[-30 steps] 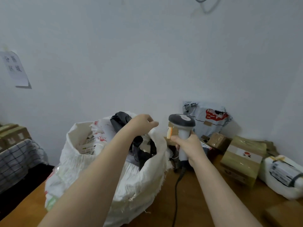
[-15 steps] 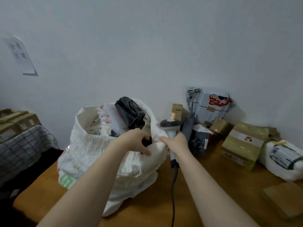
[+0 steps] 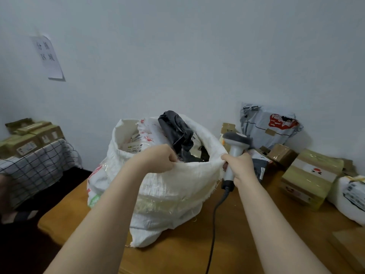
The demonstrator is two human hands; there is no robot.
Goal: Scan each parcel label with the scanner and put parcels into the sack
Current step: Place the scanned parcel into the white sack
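A white woven sack (image 3: 173,192) stands open on the wooden table (image 3: 233,240), holding several parcels, among them a black bag (image 3: 175,131) that sticks out at the top. My left hand (image 3: 158,158) grips the sack's near rim. My right hand (image 3: 240,165) holds the grey corded scanner (image 3: 235,147) by its handle and also pinches the rim at the sack's right side. To the right lie more parcels: a grey mailer (image 3: 268,125) leaning on the wall, small cartons (image 3: 282,153), a taped brown box (image 3: 310,177) and a white bag (image 3: 349,196).
The scanner's black cable (image 3: 214,224) runs down across the table toward me. Another carton (image 3: 349,248) sits at the table's near right corner. On the left, cartons (image 3: 25,139) rest on a checked cloth (image 3: 35,165). A paper note (image 3: 48,56) hangs on the wall.
My left hand came down from above the sack's contents and took hold of the near rim. My right hand, still holding the scanner, moved to the rim's right side, and the mouth is pulled wider.
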